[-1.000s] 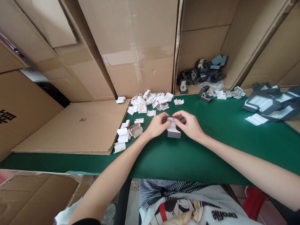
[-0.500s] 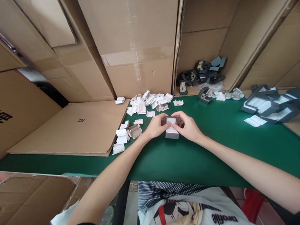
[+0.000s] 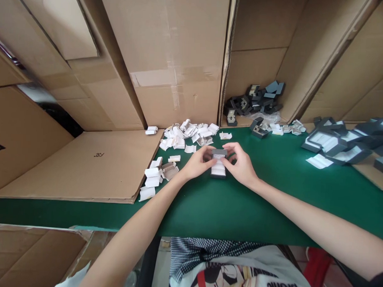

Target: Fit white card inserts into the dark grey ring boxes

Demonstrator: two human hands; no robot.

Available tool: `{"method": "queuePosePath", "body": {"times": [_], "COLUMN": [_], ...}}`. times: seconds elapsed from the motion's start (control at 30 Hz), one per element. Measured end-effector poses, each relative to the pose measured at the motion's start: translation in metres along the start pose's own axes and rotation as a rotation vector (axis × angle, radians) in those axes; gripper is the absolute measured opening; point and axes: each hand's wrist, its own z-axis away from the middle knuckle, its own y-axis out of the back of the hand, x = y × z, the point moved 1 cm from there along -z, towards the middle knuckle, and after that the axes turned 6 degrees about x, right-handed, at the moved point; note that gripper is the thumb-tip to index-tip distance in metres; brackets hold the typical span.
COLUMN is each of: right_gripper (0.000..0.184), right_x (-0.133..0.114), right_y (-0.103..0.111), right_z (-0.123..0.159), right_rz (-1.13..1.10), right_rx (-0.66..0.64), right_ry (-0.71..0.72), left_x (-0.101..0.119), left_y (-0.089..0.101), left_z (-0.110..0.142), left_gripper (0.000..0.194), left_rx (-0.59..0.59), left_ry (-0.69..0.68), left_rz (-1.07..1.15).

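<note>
A small dark grey hinged box with a white lining [image 3: 218, 171] is held between my two hands over the green table. It looks like a jewellery box, and its lid is partly raised. My left hand [image 3: 199, 162] grips the box's left side, thumb at the front by the white lining and fingers behind the lid. On the opposite side, my right hand [image 3: 240, 165] holds it in the same way, with fingertips curled behind the lid. Just left of my left hand lie folded white card pieces [image 3: 174, 136] in a loose heap.
A flat cardboard sheet [image 3: 84, 165] covers the table's left part. At the back right, a large open carton [image 3: 261, 28] contains a pile of dark boxes [image 3: 264, 98]. More open boxes with white linings [image 3: 339, 140] are stacked at the right. Tall cardboard [image 3: 178, 55] stands behind.
The box's lid has tilted, so its dark top edge now shows and less of its inner face. Both hands keep their hold. The whole view has shifted slightly.
</note>
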Motion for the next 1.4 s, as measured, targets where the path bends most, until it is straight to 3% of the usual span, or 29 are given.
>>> {"method": "queuePosePath", "body": {"times": [0.1, 0.6, 0.87, 1.13, 1.4], "right_gripper": [0.032, 0.026, 0.014, 0.007, 0.007], "right_x": [0.006, 0.012, 0.005, 0.007, 0.002], "right_y": [0.001, 0.006, 0.004, 0.001, 0.001], "right_z": [-0.003, -0.009, -0.009, -0.008, -0.006], "right_rz": [-0.014, 0.024, 0.002, -0.033, -0.007], "right_rx": [0.020, -0.167, -0.188, -0.150, -0.163], "right_ry": [-0.019, -0.020, -0.028, -0.083, -0.063], "left_x": [-0.004, -0.008, -0.012, -0.006, -0.002], "left_y": [0.001, 0.003, -0.002, -0.006, -0.008], "left_z": [-0.002, -0.004, -0.003, 0.000, 0.002], "left_gripper": [0.034, 0.028, 0.023, 0.016, 0.007], "left_rx": [0.018, 0.006, 0.069, 0.034, 0.103], "left_ry": [0.033, 0.015, 0.001, -0.058, -0.082], "left_rz": [0.023, 0.047, 0.009, -0.073, -0.198]}}
